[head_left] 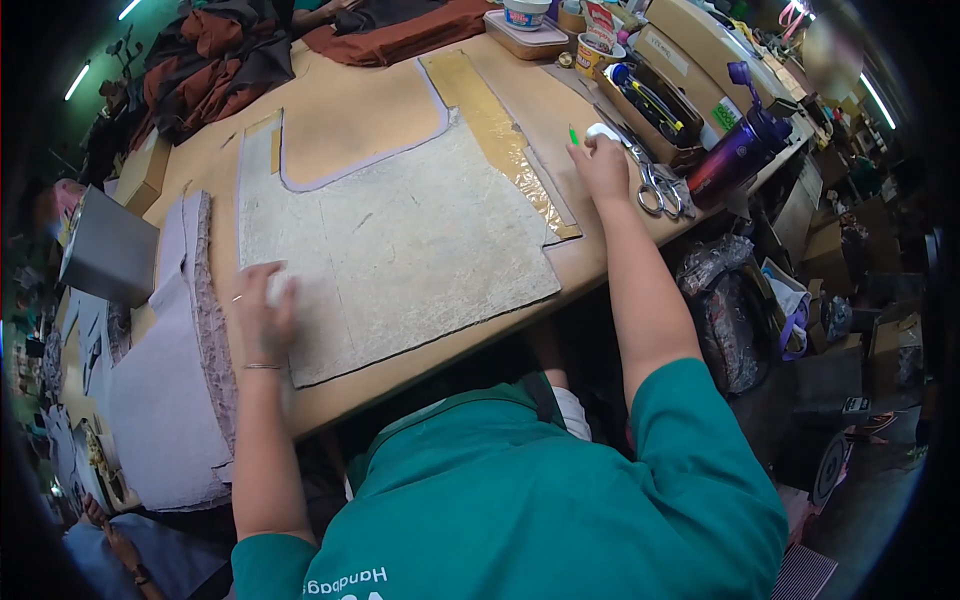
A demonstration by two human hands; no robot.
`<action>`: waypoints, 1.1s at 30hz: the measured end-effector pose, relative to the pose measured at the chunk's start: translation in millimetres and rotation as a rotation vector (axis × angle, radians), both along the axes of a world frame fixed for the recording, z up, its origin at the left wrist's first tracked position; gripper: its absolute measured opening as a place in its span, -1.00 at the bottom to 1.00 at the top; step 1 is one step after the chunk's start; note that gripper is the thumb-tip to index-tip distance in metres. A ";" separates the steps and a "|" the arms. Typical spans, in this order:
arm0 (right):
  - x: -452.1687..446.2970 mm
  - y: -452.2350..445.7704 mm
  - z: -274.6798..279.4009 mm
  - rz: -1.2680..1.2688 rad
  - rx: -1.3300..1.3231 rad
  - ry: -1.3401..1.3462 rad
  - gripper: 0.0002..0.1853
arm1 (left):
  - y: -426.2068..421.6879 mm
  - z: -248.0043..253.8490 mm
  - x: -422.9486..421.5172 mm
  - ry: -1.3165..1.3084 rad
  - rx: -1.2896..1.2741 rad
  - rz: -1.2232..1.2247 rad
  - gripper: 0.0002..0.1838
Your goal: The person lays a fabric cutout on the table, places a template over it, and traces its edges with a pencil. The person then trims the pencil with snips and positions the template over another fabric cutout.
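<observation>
A large pale pattern board (420, 240) with a U-shaped cut-out and yellow tape along its right side lies on the tan table (350, 130). My left hand (265, 315) is over the board's left edge, blurred by motion, its fingers apart and nothing visible in them. To the right of the board, my right hand (603, 165) is closed beside a white object (602, 131) and a green-tipped pen (573, 134); what its fingers grip is partly hidden. Metal scissors (655, 190) lie just right of that hand.
Stacked lilac pieces (165, 400) and a grey metal block (110, 245) are at the left. Dark and rust cloth (215, 65) lies at the back. A purple bottle (735, 160), a tool box (650, 112) and tubs (525, 12) stand at the right. Another person's hand (95, 512) shows lower left.
</observation>
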State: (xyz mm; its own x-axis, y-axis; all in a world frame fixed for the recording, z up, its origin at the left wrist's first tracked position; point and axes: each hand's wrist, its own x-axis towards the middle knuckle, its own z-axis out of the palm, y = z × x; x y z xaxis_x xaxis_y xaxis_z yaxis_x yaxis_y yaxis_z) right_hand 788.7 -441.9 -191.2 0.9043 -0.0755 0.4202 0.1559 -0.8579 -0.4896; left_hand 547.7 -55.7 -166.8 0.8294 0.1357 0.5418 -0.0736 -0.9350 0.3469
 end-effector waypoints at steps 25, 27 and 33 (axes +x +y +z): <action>-179.9 30.6 26.9 0.939 0.916 0.300 -0.62 | -199.6 11.9 72.0 0.867 -1.996 -0.550 -0.81; -180.0 31.5 28.6 0.906 0.758 0.198 -0.57 | -204.6 7.0 72.0 0.885 -1.962 -0.529 -0.81; -144.6 18.6 21.7 0.506 0.982 0.037 -0.71 | -208.6 -8.3 81.8 0.169 -0.213 -0.496 -0.65</action>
